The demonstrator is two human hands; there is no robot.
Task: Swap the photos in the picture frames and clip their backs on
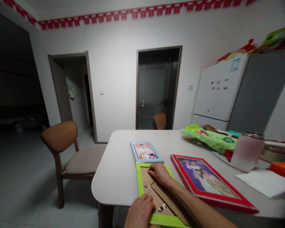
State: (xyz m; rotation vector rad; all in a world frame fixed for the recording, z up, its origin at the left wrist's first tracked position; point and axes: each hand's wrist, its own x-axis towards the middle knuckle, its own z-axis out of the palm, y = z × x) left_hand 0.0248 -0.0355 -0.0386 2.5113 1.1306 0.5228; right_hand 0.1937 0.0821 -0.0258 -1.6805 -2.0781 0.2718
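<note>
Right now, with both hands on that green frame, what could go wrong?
The near end of the green frame seems to stick out past the edge of the table, so it might tip if the left hand slips. The metal clips sit on the frame's back, one of them close to that hand, and might scratch it. The right forearm passes beside the red-framed photo and could nudge it.

Red trim (123, 15) runs along the top of the white wall (116, 79), above two dark-framed doorways (153, 79). A chair (61, 136) stands left of the table (118, 177), a fridge (218, 101) right; the far left is dark.
</note>
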